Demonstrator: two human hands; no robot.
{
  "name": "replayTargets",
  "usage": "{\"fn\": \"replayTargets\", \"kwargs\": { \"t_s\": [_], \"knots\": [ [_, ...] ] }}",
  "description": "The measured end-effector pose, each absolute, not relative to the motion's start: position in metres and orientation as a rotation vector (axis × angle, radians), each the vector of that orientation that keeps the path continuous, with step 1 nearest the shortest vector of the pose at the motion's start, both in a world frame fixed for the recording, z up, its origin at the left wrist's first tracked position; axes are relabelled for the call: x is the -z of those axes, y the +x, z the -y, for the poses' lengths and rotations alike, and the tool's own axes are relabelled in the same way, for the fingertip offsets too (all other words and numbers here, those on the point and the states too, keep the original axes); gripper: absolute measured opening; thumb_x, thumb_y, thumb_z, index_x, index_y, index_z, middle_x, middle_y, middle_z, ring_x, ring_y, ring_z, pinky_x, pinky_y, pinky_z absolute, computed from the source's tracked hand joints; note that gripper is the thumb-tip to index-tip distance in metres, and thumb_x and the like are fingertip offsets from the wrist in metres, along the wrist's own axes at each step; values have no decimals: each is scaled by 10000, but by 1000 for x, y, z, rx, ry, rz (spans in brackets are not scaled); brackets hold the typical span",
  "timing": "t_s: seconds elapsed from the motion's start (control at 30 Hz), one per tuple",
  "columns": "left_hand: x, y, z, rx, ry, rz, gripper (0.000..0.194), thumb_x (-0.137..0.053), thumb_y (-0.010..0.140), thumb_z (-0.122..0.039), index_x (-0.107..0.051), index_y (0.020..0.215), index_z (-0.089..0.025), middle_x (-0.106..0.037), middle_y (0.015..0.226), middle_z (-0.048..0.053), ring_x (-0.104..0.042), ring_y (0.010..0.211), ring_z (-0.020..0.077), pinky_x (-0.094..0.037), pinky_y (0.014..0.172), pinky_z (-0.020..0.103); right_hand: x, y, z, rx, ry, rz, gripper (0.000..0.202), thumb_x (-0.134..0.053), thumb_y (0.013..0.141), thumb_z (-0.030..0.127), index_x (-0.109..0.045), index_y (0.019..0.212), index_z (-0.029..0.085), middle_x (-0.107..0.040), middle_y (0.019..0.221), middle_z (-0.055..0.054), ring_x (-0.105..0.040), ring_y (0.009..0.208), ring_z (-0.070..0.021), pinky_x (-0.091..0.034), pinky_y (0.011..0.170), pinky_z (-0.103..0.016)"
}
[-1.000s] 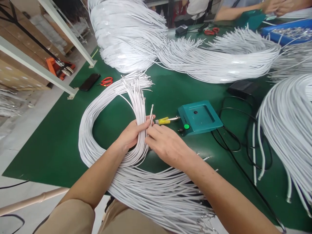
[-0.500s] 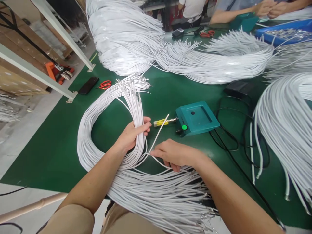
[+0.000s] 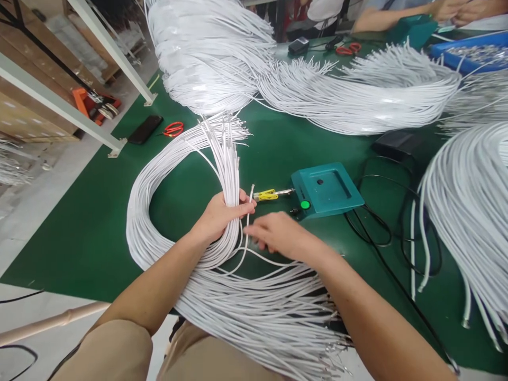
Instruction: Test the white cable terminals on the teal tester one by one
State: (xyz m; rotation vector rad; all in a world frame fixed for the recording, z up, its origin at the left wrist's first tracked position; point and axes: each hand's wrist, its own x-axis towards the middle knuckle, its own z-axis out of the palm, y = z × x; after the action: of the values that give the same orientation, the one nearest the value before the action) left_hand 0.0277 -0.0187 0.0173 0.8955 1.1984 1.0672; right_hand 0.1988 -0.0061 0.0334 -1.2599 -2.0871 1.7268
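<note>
My left hand (image 3: 218,214) is closed around an upright bunch of white wires (image 3: 230,180) with metal tips at the top. These wires curve round into a large coil (image 3: 138,217) on the table. One single white wire (image 3: 249,211) stands apart, just right of the bunch, its upper end by my left thumb. The fingertips of my right hand (image 3: 278,235) are drawn together on this wire, lower down and slightly blurred. Below both hands a loose spread of white wires (image 3: 254,307) lies along the table's front edge, partly behind my forearms.
A teal device (image 3: 329,190) with a green button and a yellow-clipped probe (image 3: 265,195) sits right of my hands, trailing black cables. Red-handled scissors (image 3: 173,128) and a phone (image 3: 145,129) lie at left. Wire heaps (image 3: 210,58) stand behind; another person's hands (image 3: 468,11) are across the table.
The single wire has swung from a rightward slant to nearly upright, closer to the bunch. My right hand has risen a little along it. My left hand keeps its hold.
</note>
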Motion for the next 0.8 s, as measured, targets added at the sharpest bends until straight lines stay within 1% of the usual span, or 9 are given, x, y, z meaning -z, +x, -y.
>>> {"fn": "replayTargets", "kwargs": {
  "t_s": [0.1,0.17,0.23,0.3,0.4,0.53,0.63,0.7,0.8],
  "knots": [
    [-15,29,20,-1058,991,-1264,309,-814,601,-256,-578,768,-147,-659,755,-5,-569,643,95,-427,631,230,-37,206,-3,-1547,-1263,1754,279,-548,841,425,-622,744,173,-643,642,3,-523,456,-77,-430,488,-219],
    [-14,30,21,-1027,1068,-1315,316,-819,588,-263,-584,766,-150,-637,723,-18,-569,661,105,-436,656,241,-39,206,-6,-1536,-1254,1570,249,-620,787,423,-633,821,177,-641,663,11,-530,476,-78,-449,488,-219],
    [-14,32,23,-990,1118,-1341,332,-828,574,-281,-583,759,-154,-610,689,-31,-576,680,118,-446,680,256,-39,203,-5,-1548,-1242,1467,259,-697,716,406,-638,801,168,-633,635,14,-531,482,-83,-453,485,-224],
    [-14,34,24,-964,1134,-1315,335,-825,583,-301,-580,761,-156,-608,685,-29,-595,697,133,-459,701,274,-37,199,-3,-1570,-1188,1387,249,-725,688,383,-634,740,158,-626,615,11,-525,485,-83,-452,497,-233],
    [-15,34,25,-985,1138,-1281,330,-822,596,-298,-588,779,-155,-634,728,-14,-612,729,136,-468,723,275,-33,196,-2,-1620,-1102,1270,211,-713,705,349,-645,708,150,-609,608,14,-503,490,-75,-442,529,-245],
    [-15,34,25,-1040,1053,-1232,314,-803,633,-296,-573,792,-152,-635,727,-6,-607,671,115,-445,616,233,-28,196,-2,-1813,-1008,1043,187,-728,693,317,-650,707,148,-576,607,26,-494,501,-69,-428,557,-245],
    [-15,33,24,-1063,993,-1170,301,-775,677,-297,-536,793,-155,-634,724,-1,-626,654,118,-420,554,214,-25,196,-3,-2001,-905,887,195,-706,705,296,-592,636,154,-529,570,31,-502,522,-82,-415,549,-237],
    [-16,34,25,-1071,1013,-1143,291,-755,707,-293,-512,794,-159,-646,739,6,-631,651,116,-416,547,212,-25,196,-3,-2029,-883,875,226,-688,716,273,-541,589,158,-527,576,24,-507,545,-88,-403,548,-233],
    [-18,36,26,-1048,1084,-1112,262,-707,762,-302,-484,788,-167,-674,763,27,-643,660,126,-431,558,227,-28,196,-4,-1982,-896,903,165,-654,755,313,-613,716,158,-498,584,35,-517,572,-101,-406,565,-240]
  ]
}}
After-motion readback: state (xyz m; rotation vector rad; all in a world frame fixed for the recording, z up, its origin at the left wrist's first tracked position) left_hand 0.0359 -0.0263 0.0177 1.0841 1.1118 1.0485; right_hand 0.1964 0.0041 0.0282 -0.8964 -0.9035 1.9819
